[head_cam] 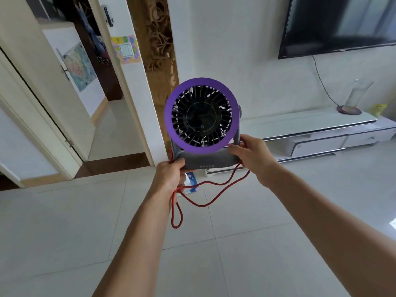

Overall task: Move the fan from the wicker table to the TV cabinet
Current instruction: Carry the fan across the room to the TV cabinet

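I hold a small fan (201, 115) upright in the air in front of me. It has a purple ring, a black grille and a grey base. My left hand (170, 175) grips the base's left corner, and my right hand (251, 156) grips its right corner. A red cord (216, 196) loops down from the base below my hands. The low white TV cabinet (308, 123) stands against the wall, ahead and to the right of the fan. The wicker table is not in view.
A glass vase (356, 96) on a dark mat and a yellow packet (378, 109) sit on the cabinet's right part. A black TV (340, 24) hangs above. An open doorway (90, 82) lies left. A blue-white item (191, 183) lies on the tiled floor under the fan.
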